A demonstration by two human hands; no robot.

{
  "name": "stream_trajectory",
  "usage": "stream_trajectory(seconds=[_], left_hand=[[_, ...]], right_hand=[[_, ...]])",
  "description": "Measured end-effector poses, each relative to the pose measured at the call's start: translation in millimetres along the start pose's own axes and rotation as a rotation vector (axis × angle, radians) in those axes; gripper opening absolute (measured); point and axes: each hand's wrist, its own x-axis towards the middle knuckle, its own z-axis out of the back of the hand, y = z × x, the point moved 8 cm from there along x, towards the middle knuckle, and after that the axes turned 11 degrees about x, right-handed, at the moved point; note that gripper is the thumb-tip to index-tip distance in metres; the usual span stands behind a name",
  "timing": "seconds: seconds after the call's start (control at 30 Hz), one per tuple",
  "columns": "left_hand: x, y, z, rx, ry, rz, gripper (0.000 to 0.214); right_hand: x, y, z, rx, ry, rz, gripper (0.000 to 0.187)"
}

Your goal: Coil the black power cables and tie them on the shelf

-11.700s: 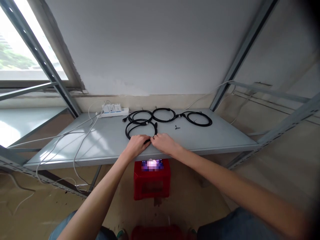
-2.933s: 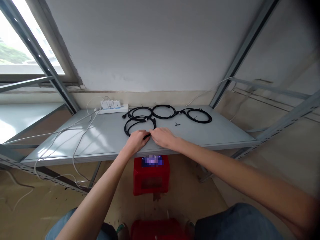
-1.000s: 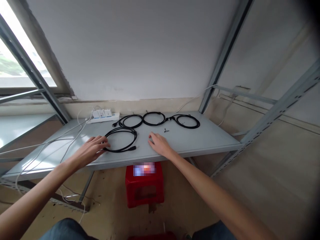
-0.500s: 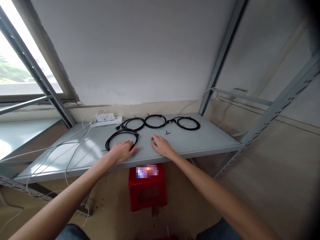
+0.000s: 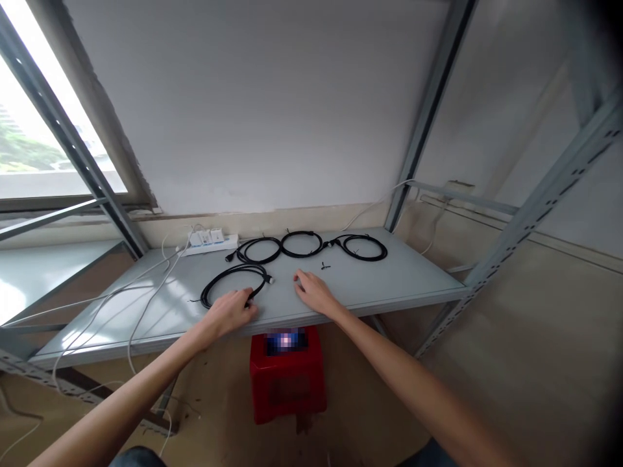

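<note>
1. Here is the left hand (image 5: pixel 231 309), low at the front of the grey metal shelf (image 5: pixel 389 285), fingers bent over the near right stretch of the front black cable coil (image 5: pixel 238 267); whether they grip it or merely touch it, I cannot tell.
2. That coil lies flat near the shelf's front edge, left of centre, a pale-tipped connector (image 5: pixel 271 280) at its right side.
3. Over to the right hand (image 5: pixel 314 292): it rests on the shelf, fingers loosely curled, right of the coil and apart from it; whether anything sits inside them, I cannot tell.
4. Just behind that hand and to its right, a small black tie (image 5: pixel 325 266) lies on the metal.
5. Along the back, three more coils in a row: left (image 5: pixel 260 261), middle (image 5: pixel 302 257) and right (image 5: pixel 367 259).
6. Back left, a white power strip (image 5: pixel 214 247) carries white plugs; below the shelf stands a red stool (image 5: pixel 287 370).
</note>
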Motion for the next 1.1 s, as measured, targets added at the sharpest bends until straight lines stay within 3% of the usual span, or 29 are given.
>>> stream_trajectory(seconds=[0.17, 0.27, 0.37, 0.43, 0.6, 0.7, 0.8, 0.9, 1.03, 1.1], left_hand=[[-1, 10, 42.4, -0.078, -0.268, 0.026, 0.042], [-4, -5, 52.3, 0.000, -0.423, -0.102, 0.042], [-7, -30, 33.5, 0.080, -0.449, -0.402, 0.039], [-8, -34, 16.3, 0.086, -0.440, -0.532, 0.038], [-10, -10, -5.8, 0.058, -0.393, -0.643, 0.031], [-9, 10, -2.8, 0.038, -0.339, -0.604, 0.031], [-2, 14, 4.8, -0.020, -0.280, -0.454, 0.044], [8, -12, 9.4, -0.090, -0.245, -0.303, 0.053], [25, -61, 4.3, -0.089, -0.162, -0.107, 0.038], [30, -80, 0.6, -0.037, -0.113, -0.106, 0.026]], right_hand=[[1, -2, 1, 0.067, -0.010, -0.024, 0.020], [2, -9, 1, 0.157, -0.017, -0.069, 0.026], [3, -15, 2, 0.237, -0.042, -0.075, 0.032], [4, -17, 2, 0.264, -0.063, -0.060, 0.035], [4, -15, 1, 0.272, -0.073, 0.011, 0.048], [2, -5, 1, 0.288, -0.053, 0.131, 0.059], [1, 4, -1, 0.390, 0.025, 0.208, 0.073], [1, 9, -2, 0.530, 0.125, 0.244, 0.081], [4, 2, -5, 0.654, 0.150, 0.204, 0.060], [7, -8, -5, 0.689, 0.088, 0.153, 0.051]])
